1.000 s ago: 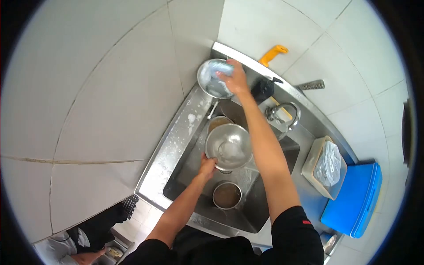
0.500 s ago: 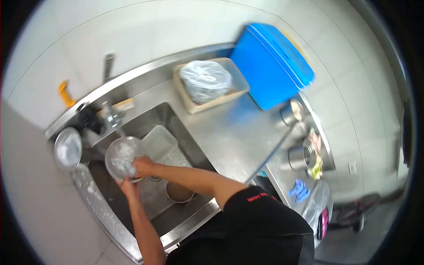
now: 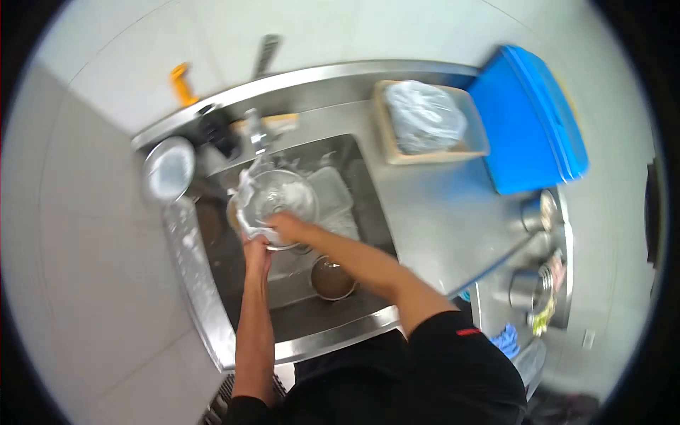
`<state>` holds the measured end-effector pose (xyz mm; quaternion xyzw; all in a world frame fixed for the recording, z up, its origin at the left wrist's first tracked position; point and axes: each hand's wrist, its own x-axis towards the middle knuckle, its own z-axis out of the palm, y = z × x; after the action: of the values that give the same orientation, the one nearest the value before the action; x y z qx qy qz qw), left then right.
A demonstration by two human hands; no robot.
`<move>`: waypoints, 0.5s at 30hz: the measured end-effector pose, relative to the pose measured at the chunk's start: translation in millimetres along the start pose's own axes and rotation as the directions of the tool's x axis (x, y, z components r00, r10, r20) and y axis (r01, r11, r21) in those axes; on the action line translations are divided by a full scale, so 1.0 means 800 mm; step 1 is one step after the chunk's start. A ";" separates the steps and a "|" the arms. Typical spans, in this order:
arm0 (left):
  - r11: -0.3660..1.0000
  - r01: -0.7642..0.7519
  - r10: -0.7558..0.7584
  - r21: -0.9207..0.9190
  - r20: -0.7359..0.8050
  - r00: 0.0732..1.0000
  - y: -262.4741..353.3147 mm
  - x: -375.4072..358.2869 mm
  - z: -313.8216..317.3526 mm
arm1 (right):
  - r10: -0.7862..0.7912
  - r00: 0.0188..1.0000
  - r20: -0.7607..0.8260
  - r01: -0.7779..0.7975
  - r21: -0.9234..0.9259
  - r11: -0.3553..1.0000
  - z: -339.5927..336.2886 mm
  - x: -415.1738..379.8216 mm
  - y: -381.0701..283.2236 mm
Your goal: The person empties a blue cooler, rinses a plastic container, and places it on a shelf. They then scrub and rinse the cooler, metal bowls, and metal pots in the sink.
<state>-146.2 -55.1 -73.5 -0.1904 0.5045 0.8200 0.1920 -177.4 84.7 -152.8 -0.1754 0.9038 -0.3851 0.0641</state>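
A round metal bowl [image 3: 297,202] with white suds and water is held over the sink [image 3: 297,315], beneath the faucet [image 3: 256,131]. My left hand [image 3: 256,253] grips its near-left rim from below. Inside the bowl, my right hand [image 3: 287,227] presses against the near wall with closed fingers; whatever they hold is blurred and hidden by suds. A translucent plastic container [image 3: 333,195] lies in the sink behind the bowl, to the right. Nearer me, a round pot [image 3: 333,278] of brownish water sits on the sink floor.
Another round metal bowl [image 3: 170,168] stands at the sink's left corner. On the counter [image 3: 425,212] are a beige bin [image 3: 386,142] holding a plastic bag [image 3: 425,117], a blue box [image 3: 520,127] and metal containers [image 3: 525,289]. A blue hose [image 3: 489,268] crosses the right side.
The view has swung, so everything sits further right in frame. Water now splashes over the bowl's far-left rim under the faucet. My left hand still holds the rim; my right hand stays inside.
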 end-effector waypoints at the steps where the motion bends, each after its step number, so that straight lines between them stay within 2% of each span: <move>1: 1.000 -0.020 0.020 0.023 0.001 1.000 0.012 -0.009 -0.014 | -0.001 0.990 0.141 0.052 -0.363 0.931 -0.003 -0.028 0.015; 2: 0.944 0.061 -0.023 0.324 -0.120 0.993 -0.005 0.012 -0.058 | 0.385 0.877 0.286 -0.183 -0.542 0.820 -0.082 -0.037 -0.048; 3: 0.973 0.012 0.008 0.229 -0.086 0.996 -0.004 0.009 -0.069 | 0.165 0.972 0.166 -0.039 -0.580 0.813 -0.104 -0.057 -0.043; 4: 0.990 -0.039 0.045 0.135 -0.040 0.998 -0.006 0.008 -0.070 | -0.080 0.982 -0.171 0.003 -0.409 0.913 -0.130 -0.075 -0.050; 6: 0.994 0.106 -0.104 0.018 -0.115 0.988 -0.029 0.027 -0.089 | -0.075 0.887 -0.456 0.012 -0.141 0.990 -0.168 -0.098 -0.104; 7: 0.881 0.007 -0.055 0.473 0.089 0.995 -0.140 0.085 -0.157 | -0.122 0.867 -0.483 0.128 -0.021 0.992 -0.143 -0.107 -0.118; 8: 0.591 -0.230 -0.005 0.773 0.289 0.957 -0.236 0.136 -0.213 | -0.139 0.837 -0.529 0.221 0.095 0.971 -0.119 -0.118 -0.131; 9: 0.914 0.188 -0.186 0.360 -0.039 0.982 -0.174 0.072 -0.105 | -0.146 0.837 -0.527 0.229 0.095 0.969 -0.109 -0.117 -0.150; 10: 0.940 0.240 -0.217 0.244 -0.118 0.969 -0.154 0.044 -0.040 | -0.222 0.872 -0.436 0.205 -0.086 0.975 -0.105 -0.113 -0.176; 11: 0.939 0.247 -0.222 0.239 -0.126 0.967 -0.159 0.031 -0.014 | -0.276 0.901 -0.334 0.191 -0.267 0.945 -0.104 -0.108 -0.192; 12: 0.941 0.239 -0.213 0.240 -0.129 0.968 -0.165 0.020 0.005 | -0.277 0.899 -0.338 0.190 -0.269 0.944 -0.109 -0.093 -0.194; 14: 0.947 0.218 -0.194 0.237 -0.119 0.974 -0.184 0.004 0.023 | -0.246 0.868 -0.431 0.193 -0.164 0.967 -0.136 -0.042 -0.179; 15: 0.947 0.216 -0.192 0.236 -0.121 0.974 -0.187 -0.003 0.028 | 0.092 0.959 -0.268 -0.060 0.124 0.990 -0.152 -0.022 -0.162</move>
<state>-71.1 27.3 -175.8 -0.2554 0.5892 0.7160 0.2738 -156.7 89.9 24.7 -0.0816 0.8864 -0.4542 -0.0365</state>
